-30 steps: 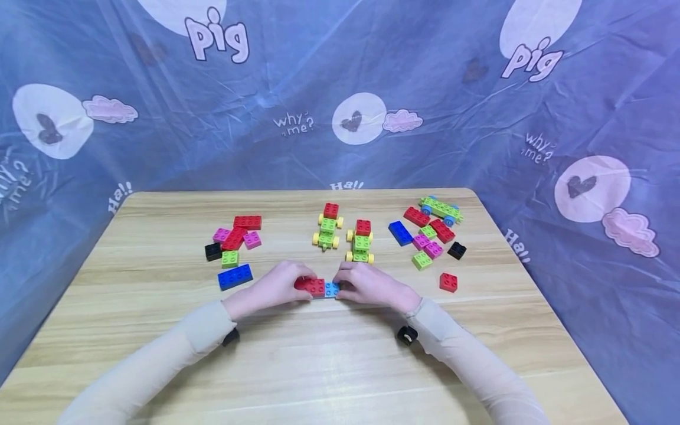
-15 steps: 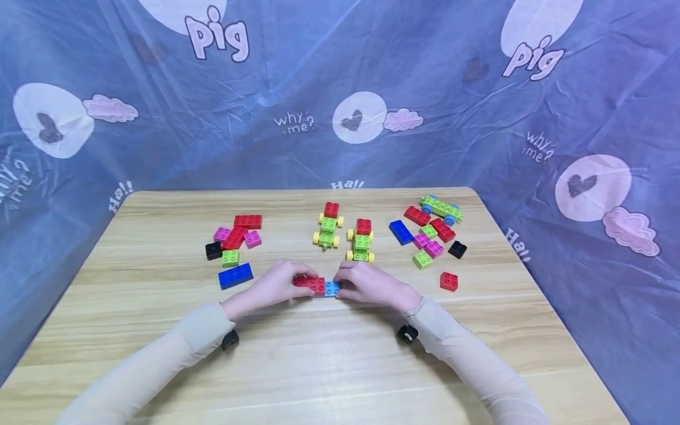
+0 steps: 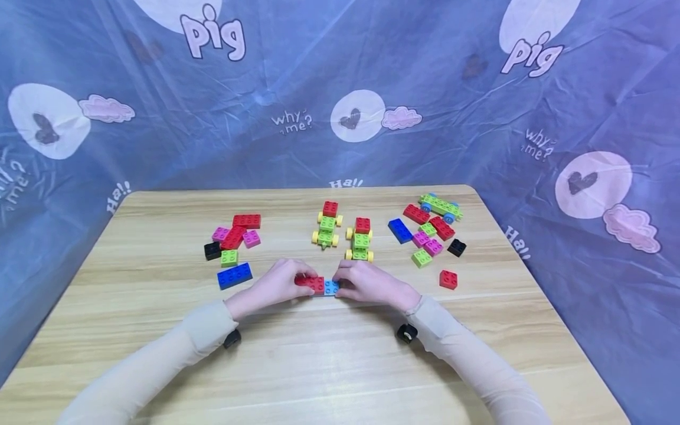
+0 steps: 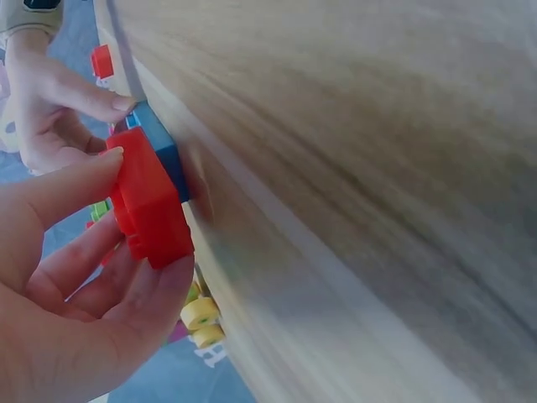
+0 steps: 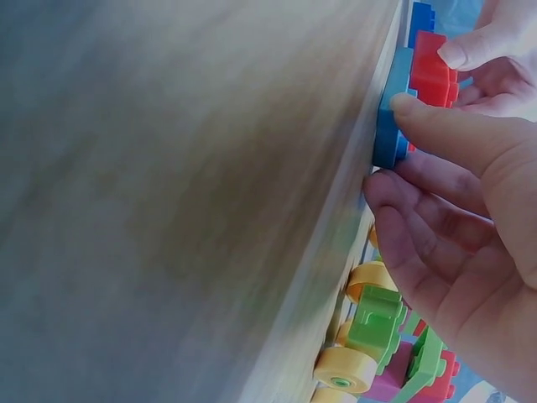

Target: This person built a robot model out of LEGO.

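Observation:
At the middle of the table, my left hand (image 3: 273,286) grips a red toy building brick (image 3: 317,284) between thumb and fingers. The red brick sits over the left part of a light blue brick (image 3: 330,287), whose studs show at the right end. My right hand (image 3: 374,284) pinches that end of the light blue brick. In the left wrist view, my thumb lies on the near side of the red brick (image 4: 155,206). The right wrist view shows my other thumb against the side of the blue brick (image 5: 393,109), low at the table surface.
Just beyond my hands stand two green toy cars (image 3: 362,242) with yellow wheels and red bricks on top. Several loose bricks lie at left, including a dark blue one (image 3: 234,275). More lie at right, near a green car base (image 3: 441,206) with blue wheels.
My left thumb has shifted slightly up along the near side of the red brick. Both hands otherwise keep their places, and the head view has tilted a little.

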The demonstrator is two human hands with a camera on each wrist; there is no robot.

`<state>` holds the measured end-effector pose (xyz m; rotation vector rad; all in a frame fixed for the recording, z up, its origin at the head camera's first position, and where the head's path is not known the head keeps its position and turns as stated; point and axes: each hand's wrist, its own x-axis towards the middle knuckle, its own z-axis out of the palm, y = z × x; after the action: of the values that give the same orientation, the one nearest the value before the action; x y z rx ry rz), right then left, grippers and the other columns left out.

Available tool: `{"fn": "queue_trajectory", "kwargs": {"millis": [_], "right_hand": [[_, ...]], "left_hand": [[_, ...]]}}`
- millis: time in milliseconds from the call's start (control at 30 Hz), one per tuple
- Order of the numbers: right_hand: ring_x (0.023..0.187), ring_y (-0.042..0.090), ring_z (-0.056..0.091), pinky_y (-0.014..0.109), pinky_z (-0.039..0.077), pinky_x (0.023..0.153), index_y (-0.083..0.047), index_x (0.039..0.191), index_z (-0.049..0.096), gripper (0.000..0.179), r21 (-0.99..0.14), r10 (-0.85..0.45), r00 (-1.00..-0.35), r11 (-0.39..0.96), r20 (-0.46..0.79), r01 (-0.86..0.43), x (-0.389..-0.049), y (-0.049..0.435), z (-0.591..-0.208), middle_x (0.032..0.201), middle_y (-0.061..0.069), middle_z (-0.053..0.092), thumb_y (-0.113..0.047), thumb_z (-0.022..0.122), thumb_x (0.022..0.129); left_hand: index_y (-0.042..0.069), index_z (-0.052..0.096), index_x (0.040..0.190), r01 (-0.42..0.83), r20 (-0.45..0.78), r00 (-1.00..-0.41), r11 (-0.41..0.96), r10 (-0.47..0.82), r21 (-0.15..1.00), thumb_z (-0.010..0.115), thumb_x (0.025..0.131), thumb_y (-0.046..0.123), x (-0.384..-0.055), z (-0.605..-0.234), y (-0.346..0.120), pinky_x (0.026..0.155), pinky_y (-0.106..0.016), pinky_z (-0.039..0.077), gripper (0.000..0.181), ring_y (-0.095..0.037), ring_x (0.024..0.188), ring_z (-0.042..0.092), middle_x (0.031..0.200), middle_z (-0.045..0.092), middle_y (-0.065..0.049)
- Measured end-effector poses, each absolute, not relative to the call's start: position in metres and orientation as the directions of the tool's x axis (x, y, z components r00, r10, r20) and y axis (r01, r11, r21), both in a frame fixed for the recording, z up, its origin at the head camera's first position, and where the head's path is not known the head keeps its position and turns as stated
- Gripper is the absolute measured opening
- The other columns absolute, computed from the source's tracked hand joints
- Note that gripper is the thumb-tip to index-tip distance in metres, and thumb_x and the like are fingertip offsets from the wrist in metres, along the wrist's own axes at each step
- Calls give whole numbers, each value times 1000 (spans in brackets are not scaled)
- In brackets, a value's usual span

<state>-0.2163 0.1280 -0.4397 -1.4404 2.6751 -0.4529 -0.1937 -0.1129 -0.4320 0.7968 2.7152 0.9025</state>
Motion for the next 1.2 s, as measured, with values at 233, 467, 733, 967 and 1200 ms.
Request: {"fn": "queue_trajectory", "kwargs": {"millis": [233,467,733,967,1200], "right_hand": [[85,10,65,17,56,77,-7,107,73,27,-290,-821,-565,523,78,-801,-216,128,-441,98,3,70,-24,76,87],[85,10,66,16,56,78,-6,108,73,28,-282,-823,-563,523,75,-804,-216,128,-441,99,3,70,-25,75,87],[85,9,65,17,56,78,-7,108,73,27,-285,-818,-571,533,67,-797,-215,127,-441,99,3,70,-24,75,87],[86,11,66,19,56,78,-5,108,73,28,-276,-825,-561,524,71,-806,-213,126,-437,99,4,70,-24,75,87],[85,11,66,19,56,77,-5,108,72,28,-271,-820,-567,530,77,-804,-211,126,-437,99,4,70,-23,76,87]], "left_hand": [[7,74,112,484,37,-829,684,557,546,79,84,20,-192,-434,-112,86,-35,54,31,-18,96,68,108,76,-7],[7,71,115,480,13,-823,683,568,551,78,85,20,-191,-432,-117,93,-41,54,34,-21,103,68,112,74,-7],[7,71,116,445,-5,-844,705,536,553,79,84,17,-186,-430,-131,88,-38,55,34,-17,96,64,112,73,-7],[2,71,114,497,56,-831,692,553,524,80,80,13,-180,-430,-140,88,-39,57,37,-22,99,67,110,73,-11],[4,71,113,481,62,-844,701,532,527,80,81,14,-178,-431,-142,90,-41,57,35,-23,102,68,110,73,-9]]}}
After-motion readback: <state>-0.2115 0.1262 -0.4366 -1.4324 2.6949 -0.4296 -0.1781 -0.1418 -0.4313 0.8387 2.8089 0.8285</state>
